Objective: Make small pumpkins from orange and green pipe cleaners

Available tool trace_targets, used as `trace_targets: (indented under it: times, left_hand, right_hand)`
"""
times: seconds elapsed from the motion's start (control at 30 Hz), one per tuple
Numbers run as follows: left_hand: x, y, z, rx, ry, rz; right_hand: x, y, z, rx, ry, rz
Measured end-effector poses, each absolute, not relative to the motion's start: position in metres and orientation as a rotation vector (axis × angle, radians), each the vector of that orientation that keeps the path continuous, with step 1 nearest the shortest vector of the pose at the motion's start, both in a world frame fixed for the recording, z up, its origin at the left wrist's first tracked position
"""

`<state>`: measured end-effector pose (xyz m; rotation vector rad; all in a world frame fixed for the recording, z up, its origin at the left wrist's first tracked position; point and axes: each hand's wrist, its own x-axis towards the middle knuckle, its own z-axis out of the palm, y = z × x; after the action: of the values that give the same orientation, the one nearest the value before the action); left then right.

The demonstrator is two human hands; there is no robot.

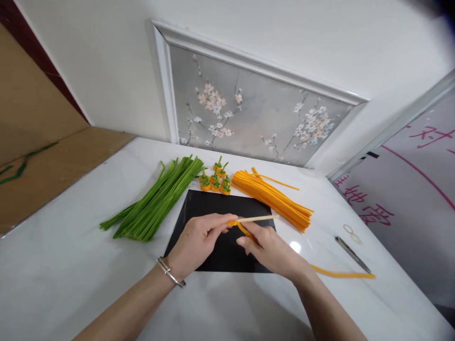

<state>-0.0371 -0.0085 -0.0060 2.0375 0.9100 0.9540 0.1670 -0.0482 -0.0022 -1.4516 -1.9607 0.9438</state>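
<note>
Over the mat (231, 258), I've got the left hand (197, 239) pinching the stick (258, 219) at its coil (232, 223); the right hand (268, 246) holds the orange strip (243, 229). A few turns look done, a long tail (343, 273) left loose toward four o'clock. Finished-looking pieces (214, 178) stand at the mat's twelve. The stick's long axis runs nearly nine to three, bare tip (276, 217) at three.

Table (64, 270), orange stems (272, 199), perhaps rubber bands (351, 232)

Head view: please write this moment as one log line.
left hand: pinches orange coil at stick; right hand: holds orange strand; black mat: below hands; green bundle: left of mat
</note>
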Motion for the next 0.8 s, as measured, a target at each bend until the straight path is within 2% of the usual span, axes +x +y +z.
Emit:
trace_targets:
  times: [0.17, 0.27, 0.47, 0.8]
  left_hand:
    - [-0.037, -0.006, -0.01, 1.881, 0.971, 0.898]
    - [-0.034, -0.008, -0.009, 1.794, 0.985, 0.863]
    - [-0.028, -0.013, -0.001, 1.692, 0.962, 0.864]
    - [-0.028, -0.018, -0.001, 2.161, 1.053, 1.046]
  right_hand:
    - [0.149, -0.049, -0.018, -1.176, -1.399, 1.222]
    - [0.136, -0.047, -0.022, -1.089, -1.131, 1.188]
    - [0.129, -0.049, -0.022, -1.205, -1.129, 0.947]
    - [0.126, -0.054, -0.018, -1.299, -1.174, 0.828]
